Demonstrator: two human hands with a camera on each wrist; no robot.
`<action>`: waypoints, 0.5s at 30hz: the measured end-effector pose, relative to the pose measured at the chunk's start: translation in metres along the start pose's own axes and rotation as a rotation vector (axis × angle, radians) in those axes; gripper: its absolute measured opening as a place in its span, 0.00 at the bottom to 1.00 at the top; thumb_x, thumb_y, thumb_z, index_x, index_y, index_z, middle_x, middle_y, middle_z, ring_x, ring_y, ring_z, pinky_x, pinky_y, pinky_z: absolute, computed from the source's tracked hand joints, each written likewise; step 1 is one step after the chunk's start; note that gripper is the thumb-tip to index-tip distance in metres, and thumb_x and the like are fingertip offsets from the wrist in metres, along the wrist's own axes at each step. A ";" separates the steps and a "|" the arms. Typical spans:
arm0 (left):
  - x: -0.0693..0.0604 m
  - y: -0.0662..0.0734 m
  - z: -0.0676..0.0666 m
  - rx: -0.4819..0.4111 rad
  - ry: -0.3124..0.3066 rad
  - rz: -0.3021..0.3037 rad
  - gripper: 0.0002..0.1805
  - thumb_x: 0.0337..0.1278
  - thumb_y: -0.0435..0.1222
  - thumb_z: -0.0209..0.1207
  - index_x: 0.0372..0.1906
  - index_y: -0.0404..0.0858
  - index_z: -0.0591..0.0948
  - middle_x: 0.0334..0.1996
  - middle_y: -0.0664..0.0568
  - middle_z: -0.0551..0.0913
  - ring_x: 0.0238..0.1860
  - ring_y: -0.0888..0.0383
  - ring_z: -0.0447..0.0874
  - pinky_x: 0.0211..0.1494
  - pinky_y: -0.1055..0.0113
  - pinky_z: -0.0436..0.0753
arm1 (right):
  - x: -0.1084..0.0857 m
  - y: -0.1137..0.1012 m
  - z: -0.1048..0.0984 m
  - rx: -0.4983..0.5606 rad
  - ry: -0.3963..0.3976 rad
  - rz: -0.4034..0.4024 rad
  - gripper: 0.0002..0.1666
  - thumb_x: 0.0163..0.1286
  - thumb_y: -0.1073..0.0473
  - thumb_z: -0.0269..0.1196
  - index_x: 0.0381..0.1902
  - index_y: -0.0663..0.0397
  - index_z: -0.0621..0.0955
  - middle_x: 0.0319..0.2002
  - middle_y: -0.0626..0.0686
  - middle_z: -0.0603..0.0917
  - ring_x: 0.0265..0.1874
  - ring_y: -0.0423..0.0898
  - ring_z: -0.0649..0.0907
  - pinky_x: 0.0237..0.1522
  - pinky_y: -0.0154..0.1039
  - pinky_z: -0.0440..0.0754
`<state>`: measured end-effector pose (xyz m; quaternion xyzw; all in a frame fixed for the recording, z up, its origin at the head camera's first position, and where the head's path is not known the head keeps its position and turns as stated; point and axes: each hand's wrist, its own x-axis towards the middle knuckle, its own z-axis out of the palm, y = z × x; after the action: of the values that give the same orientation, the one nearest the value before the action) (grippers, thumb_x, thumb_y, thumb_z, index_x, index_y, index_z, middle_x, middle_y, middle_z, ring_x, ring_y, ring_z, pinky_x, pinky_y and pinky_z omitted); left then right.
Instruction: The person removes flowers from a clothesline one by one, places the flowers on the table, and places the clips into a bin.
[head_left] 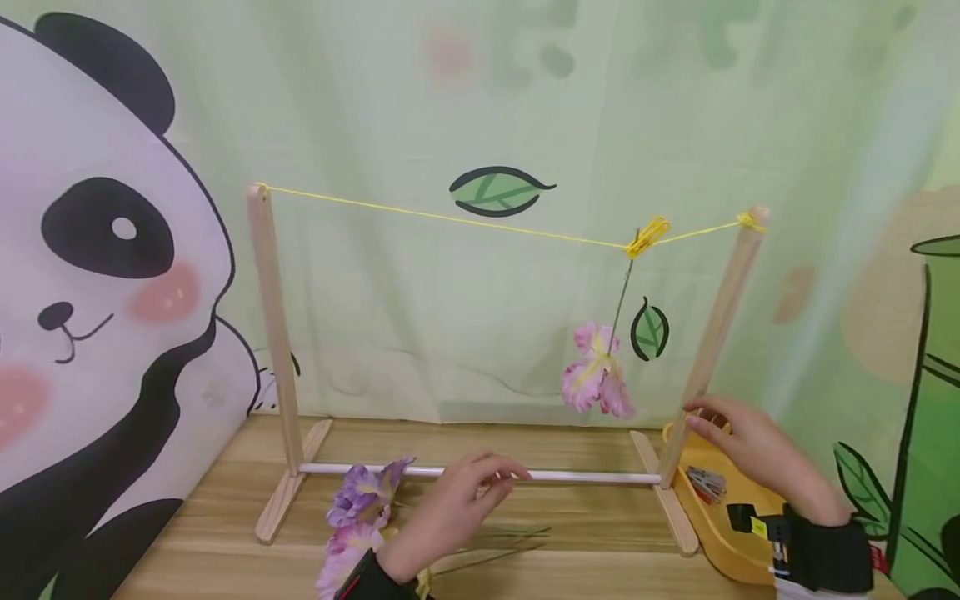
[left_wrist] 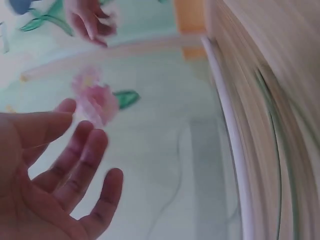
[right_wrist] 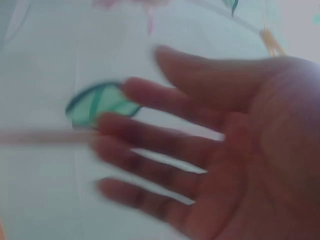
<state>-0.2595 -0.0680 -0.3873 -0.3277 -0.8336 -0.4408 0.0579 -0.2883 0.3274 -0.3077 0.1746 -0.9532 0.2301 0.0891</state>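
Observation:
A pink artificial flower hangs upside down by its stem, held to the yellow string by a yellow clothespin. My left hand is above the table in front of the white rod, with loosely bent fingers and nothing in them. Beneath and beside it lie a purple flower and a pink flower, partly hidden by the forearm. Close to the right wooden post, my right hand hovers over the yellow tray, its fingers spread and holding nothing.
Two wooden posts on flat feet carry the string, joined low down by a white rod. At the right, a yellow tray contains several clothespins. Behind stands a printed panda curtain.

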 end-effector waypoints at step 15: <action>0.057 0.022 -0.008 -0.217 0.104 0.038 0.22 0.80 0.38 0.55 0.72 0.41 0.73 0.51 0.45 0.81 0.52 0.51 0.82 0.56 0.59 0.81 | 0.023 -0.064 -0.028 -0.014 0.439 -0.281 0.16 0.80 0.62 0.59 0.59 0.66 0.81 0.54 0.66 0.80 0.53 0.65 0.77 0.52 0.64 0.75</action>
<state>-0.2925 -0.0375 -0.3456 -0.3242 -0.7705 -0.5438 0.0735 -0.2829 0.2807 -0.2517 0.2506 -0.8789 0.2415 0.3262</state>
